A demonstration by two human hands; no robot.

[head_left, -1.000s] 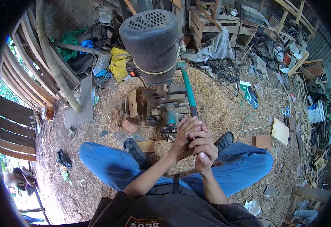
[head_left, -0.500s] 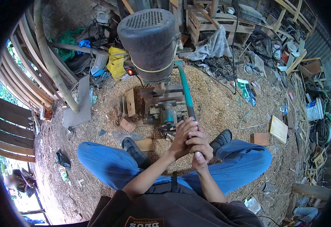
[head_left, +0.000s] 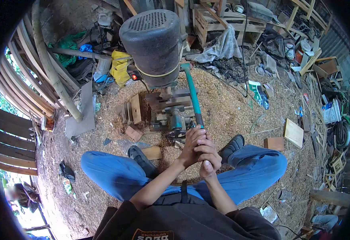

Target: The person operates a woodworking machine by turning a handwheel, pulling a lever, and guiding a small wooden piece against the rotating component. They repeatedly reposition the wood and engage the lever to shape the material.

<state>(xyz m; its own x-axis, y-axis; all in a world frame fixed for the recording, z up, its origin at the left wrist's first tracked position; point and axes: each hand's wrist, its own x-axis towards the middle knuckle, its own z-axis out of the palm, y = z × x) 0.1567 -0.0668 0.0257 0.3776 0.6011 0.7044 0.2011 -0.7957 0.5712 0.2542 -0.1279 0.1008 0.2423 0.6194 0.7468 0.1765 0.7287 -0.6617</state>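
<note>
The floor (head_left: 231,108) in front of me is loose, flaky wood shavings, tan and dry, and the person sits on it in faded blue cloth trousers (head_left: 251,172), knees spread wide. Between the dark shoes and the back of the shop rises a big black motor housing (head_left: 151,60), a rough-skinned drum with a round-holed top and a thin yellow band about its lower part. From beside the drum a long, straight teal-green lever (head_left: 193,94) slants down toward the person, smooth-looking and dark at its near end. That dark end runs in under the fingers: the left hand (head_left: 191,146) is curled around it, and the right hand (head_left: 209,156) is clasped over it just below, fingers folded against the left. The lever's very tip is hidden inside the two hands. A flat, pale wooden board (head_left: 294,133) lies off to the right; a holed, blond wooden block (head_left: 136,109) stands left of the machine, and a small red light (head_left: 134,77) glows beside the drum.
</note>
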